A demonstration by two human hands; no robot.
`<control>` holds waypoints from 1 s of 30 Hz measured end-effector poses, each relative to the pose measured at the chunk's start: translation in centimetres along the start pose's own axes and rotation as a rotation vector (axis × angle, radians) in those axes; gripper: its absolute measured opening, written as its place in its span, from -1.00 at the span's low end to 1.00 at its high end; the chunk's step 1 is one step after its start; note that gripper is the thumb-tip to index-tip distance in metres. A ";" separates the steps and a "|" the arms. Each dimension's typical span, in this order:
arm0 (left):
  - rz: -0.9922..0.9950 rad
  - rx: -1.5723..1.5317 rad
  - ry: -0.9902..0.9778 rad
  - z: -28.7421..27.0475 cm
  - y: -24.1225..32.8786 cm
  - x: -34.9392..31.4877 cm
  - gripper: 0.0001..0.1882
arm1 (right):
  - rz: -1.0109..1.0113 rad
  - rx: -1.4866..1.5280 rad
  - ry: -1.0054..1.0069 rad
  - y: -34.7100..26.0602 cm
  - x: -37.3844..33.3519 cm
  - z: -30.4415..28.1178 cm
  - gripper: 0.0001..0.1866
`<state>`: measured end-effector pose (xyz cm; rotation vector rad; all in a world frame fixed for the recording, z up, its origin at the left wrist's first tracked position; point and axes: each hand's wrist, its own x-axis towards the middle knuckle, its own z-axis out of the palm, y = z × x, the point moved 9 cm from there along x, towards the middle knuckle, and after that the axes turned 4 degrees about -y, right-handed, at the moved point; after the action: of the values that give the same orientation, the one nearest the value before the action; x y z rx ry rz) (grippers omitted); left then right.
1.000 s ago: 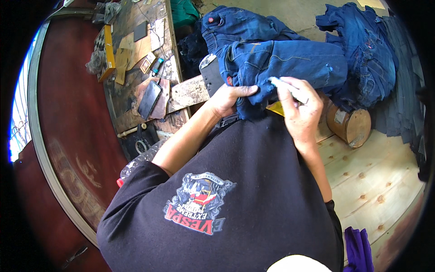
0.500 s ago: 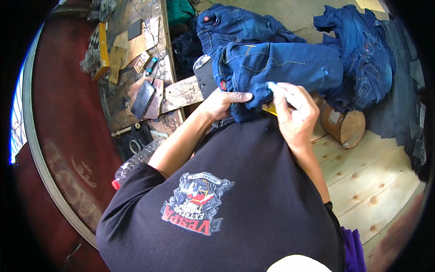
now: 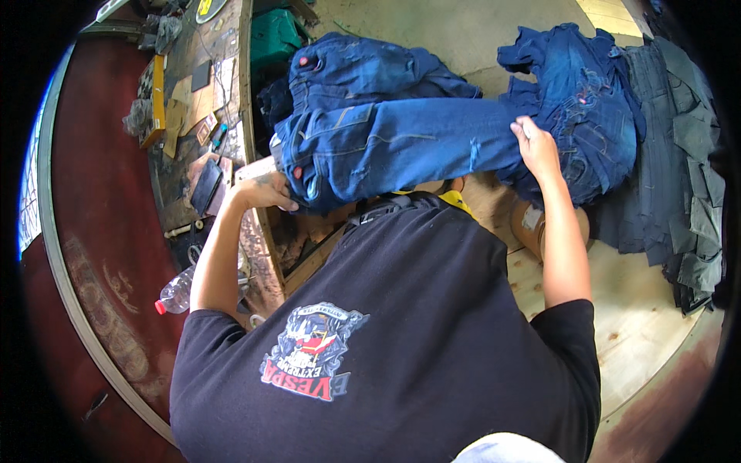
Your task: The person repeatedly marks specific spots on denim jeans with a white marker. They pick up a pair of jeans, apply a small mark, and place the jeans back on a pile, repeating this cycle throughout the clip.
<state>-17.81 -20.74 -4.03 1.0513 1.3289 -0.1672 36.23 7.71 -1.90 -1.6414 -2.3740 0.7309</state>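
A pair of blue jeans (image 3: 417, 139) is stretched sideways in front of me, with a small frayed pale spot on the leg and a red round patch near the waist. My left hand (image 3: 266, 191) is closed on the waist end, thumb on top. At the other end, my right hand (image 3: 534, 145) pinches the leg's edge, its fingers closed on the cloth. Whether a small pale thing is still in the right hand cannot be seen. Behind lies another pair of blue jeans (image 3: 370, 69), and to the right a heap of blue jeans (image 3: 579, 108).
On the left, a worn wooden bench (image 3: 166, 181) carries a black phone-like slab (image 3: 205, 185), cardboard pieces and a yellow-edged box (image 3: 158, 104). A clear bottle (image 3: 179, 292) with a red cap lies below. Grey garments (image 3: 656, 154) and a brown cylinder (image 3: 532, 224) are at right.
My right hand has left the waist area, where it held a small pale thing against the cloth, and now grips the leg farther right. My left hand and the jeans have shifted left.
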 end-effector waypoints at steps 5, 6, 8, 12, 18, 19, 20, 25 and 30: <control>0.099 0.312 0.102 3.9 17.5 8.0 -0.44 | 0.272 -0.257 0.196 13.2 -2.3 -15.1 -0.65; 0.325 -0.037 0.060 6.3 23.8 10.0 -0.42 | 0.320 -0.252 0.289 16.0 -2.8 -19.2 -0.64; 0.582 -0.176 0.180 9.3 35.4 14.4 -0.56 | 0.315 -0.304 0.528 20.4 -3.3 -27.6 -0.66; 0.965 -0.508 0.472 8.9 52.2 22.0 -0.63 | 0.300 -0.372 0.866 25.9 -1.8 -39.7 -0.64; 0.666 -0.473 0.913 -3.6 50.8 23.1 -0.62 | 0.156 -0.214 0.908 23.3 4.3 -39.8 -0.63; 0.534 -0.354 1.010 -5.4 48.4 21.5 -0.60 | 0.170 -0.149 0.897 22.2 5.7 -38.3 -0.63; 0.429 -0.226 1.097 -7.2 45.9 19.4 -0.58 | 0.090 -0.013 0.869 20.5 7.3 -36.5 -0.63; -0.139 0.258 1.344 -15.9 27.4 6.1 -0.45 | -0.056 0.322 0.499 14.7 13.8 -26.4 -0.56; -0.612 0.020 1.444 -19.4 4.5 -3.8 -0.33 | -0.108 -0.448 0.788 15.9 9.6 -30.8 -0.48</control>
<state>-29.70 -6.41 3.93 0.6689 2.9398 0.1900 58.10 30.11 15.81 -1.5163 -2.0577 -0.4467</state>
